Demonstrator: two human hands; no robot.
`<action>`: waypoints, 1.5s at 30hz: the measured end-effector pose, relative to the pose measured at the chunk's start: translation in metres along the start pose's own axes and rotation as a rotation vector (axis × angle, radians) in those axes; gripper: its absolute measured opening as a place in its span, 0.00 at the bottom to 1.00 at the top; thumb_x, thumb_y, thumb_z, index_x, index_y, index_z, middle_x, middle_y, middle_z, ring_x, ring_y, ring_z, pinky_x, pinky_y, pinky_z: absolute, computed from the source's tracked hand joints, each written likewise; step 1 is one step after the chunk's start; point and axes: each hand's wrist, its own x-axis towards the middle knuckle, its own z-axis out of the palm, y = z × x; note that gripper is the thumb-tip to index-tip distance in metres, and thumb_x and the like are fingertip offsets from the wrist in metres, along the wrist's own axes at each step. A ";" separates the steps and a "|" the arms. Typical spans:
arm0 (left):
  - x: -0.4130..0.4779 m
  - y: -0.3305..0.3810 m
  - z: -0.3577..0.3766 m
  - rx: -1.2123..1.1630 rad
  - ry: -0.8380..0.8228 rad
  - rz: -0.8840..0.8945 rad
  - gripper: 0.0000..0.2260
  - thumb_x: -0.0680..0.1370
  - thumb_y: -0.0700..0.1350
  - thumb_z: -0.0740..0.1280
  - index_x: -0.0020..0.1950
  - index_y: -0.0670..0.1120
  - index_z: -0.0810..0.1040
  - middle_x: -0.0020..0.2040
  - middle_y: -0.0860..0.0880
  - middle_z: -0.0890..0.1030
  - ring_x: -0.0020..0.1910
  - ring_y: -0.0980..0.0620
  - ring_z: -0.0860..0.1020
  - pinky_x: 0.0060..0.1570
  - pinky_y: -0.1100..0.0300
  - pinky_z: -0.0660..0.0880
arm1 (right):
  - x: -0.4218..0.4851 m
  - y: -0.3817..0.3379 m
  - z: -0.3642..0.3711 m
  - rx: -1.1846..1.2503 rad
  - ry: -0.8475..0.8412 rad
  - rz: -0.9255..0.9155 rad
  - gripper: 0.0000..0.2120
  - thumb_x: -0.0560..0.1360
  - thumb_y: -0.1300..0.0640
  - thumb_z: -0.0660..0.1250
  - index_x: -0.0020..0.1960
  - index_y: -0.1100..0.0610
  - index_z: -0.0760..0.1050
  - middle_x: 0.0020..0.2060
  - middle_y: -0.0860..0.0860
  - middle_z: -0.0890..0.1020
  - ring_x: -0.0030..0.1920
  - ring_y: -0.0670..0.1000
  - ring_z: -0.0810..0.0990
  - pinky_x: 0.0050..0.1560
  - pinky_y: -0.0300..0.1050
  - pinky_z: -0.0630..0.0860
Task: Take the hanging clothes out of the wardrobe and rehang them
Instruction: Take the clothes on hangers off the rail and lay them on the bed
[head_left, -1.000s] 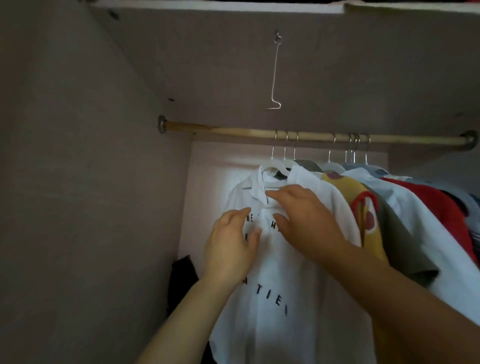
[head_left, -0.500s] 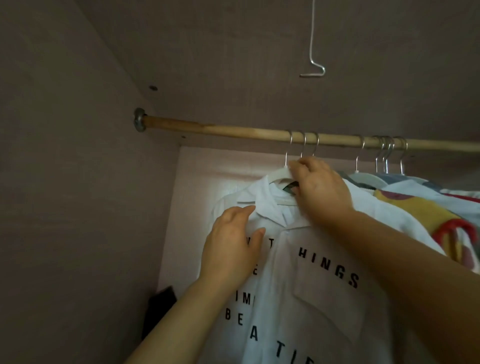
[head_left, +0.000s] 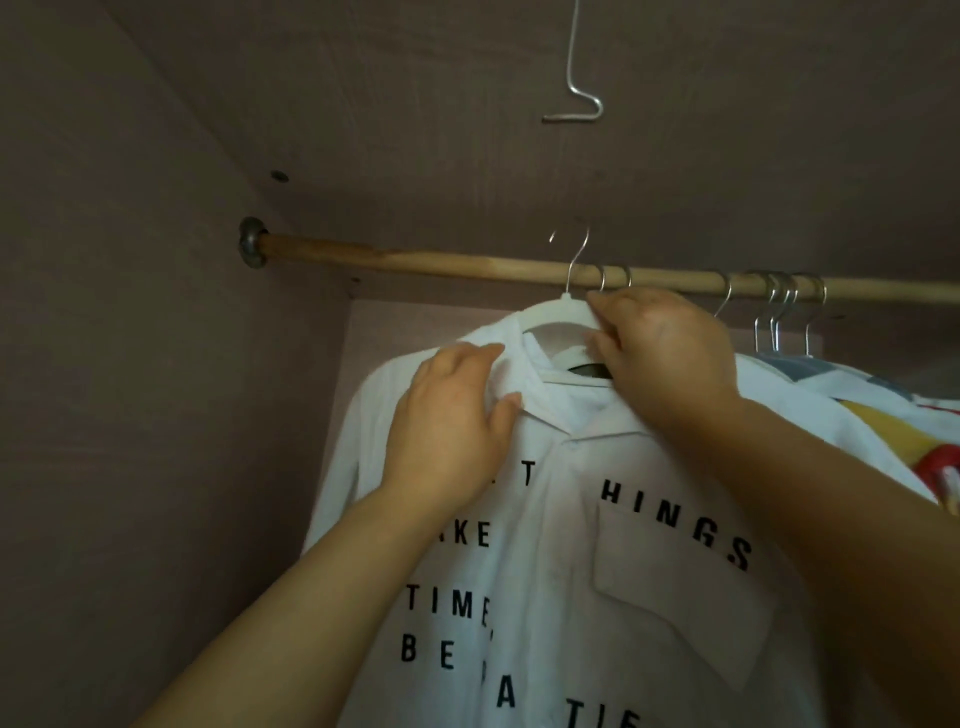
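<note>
Shirt (head_left: 571, 597): white, black lettering, pocket | right fingers (head_left: 605, 309) pinch hanger (head_left: 545, 318) | left fingers (head_left: 467, 359) flat on shirt

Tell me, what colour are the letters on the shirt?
Black letters on a white shirt, clearest in the head view.

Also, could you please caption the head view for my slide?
The right hand grips white hanger, hook above wooden rod; left hand rests on white shirt.

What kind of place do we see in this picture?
Most likely the inside of a wardrobe: a wooden rail runs out from a plain panel wall, metal hanger hooks sit on it, and a white shirt is on a hanger that the right hand grips.
</note>
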 end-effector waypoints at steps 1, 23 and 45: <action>0.002 0.004 -0.003 0.008 0.031 0.009 0.21 0.78 0.48 0.63 0.71 0.48 0.67 0.68 0.49 0.69 0.67 0.50 0.65 0.64 0.58 0.62 | -0.004 -0.002 -0.006 0.037 0.038 -0.016 0.14 0.75 0.55 0.66 0.59 0.59 0.76 0.51 0.57 0.80 0.51 0.61 0.77 0.44 0.50 0.73; -0.206 0.072 -0.053 -0.034 0.066 -0.015 0.16 0.78 0.52 0.59 0.65 0.50 0.73 0.50 0.49 0.81 0.49 0.54 0.77 0.48 0.61 0.73 | -0.219 -0.052 -0.097 0.372 0.119 -0.231 0.15 0.80 0.50 0.58 0.57 0.55 0.81 0.43 0.51 0.84 0.38 0.50 0.82 0.34 0.42 0.78; -0.389 0.272 -0.183 -0.602 -0.150 0.205 0.15 0.80 0.52 0.59 0.56 0.45 0.80 0.46 0.47 0.82 0.45 0.55 0.76 0.46 0.62 0.74 | -0.415 -0.115 -0.465 -0.082 -0.237 0.316 0.12 0.76 0.49 0.62 0.58 0.49 0.76 0.43 0.49 0.84 0.38 0.47 0.79 0.35 0.39 0.73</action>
